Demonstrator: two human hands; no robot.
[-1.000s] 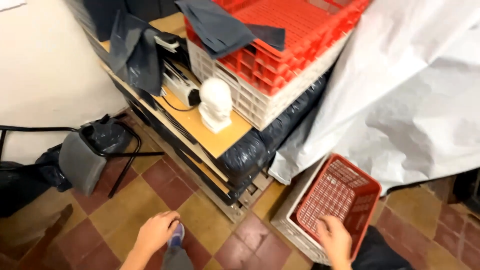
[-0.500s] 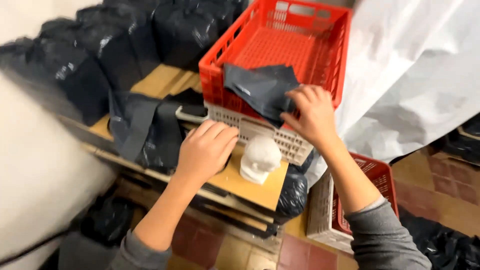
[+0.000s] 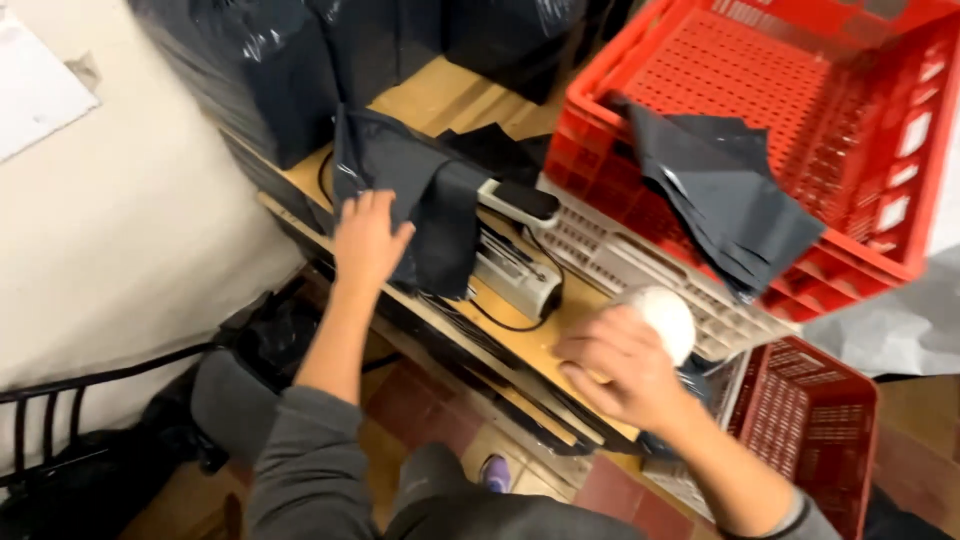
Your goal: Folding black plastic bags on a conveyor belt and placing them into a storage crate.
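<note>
Holding dark plastic bags (image 3: 725, 190) draped over the rim: big red crate (image 3: 800, 110). Lying empty by the floor: smaller red basket (image 3: 810, 420). Resting on the counter (image 3: 520, 335), left hand (image 3: 368, 240), fingers spread on black bags (image 3: 420, 200); right hand (image 3: 615, 365), fingers curling around a white tape roll (image 3: 665, 318).

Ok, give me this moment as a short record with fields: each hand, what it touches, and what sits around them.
left hand: flat on a dark plastic bag draped over the wooden shelf
right hand: fingers curled around a white rounded object at the shelf edge
between the hands: white device with a black cable
upper right: red crate with a dark bag hanging over its rim, stacked on a pale crate
lower right: second red crate near the floor
back: black wrapped bundles
</note>
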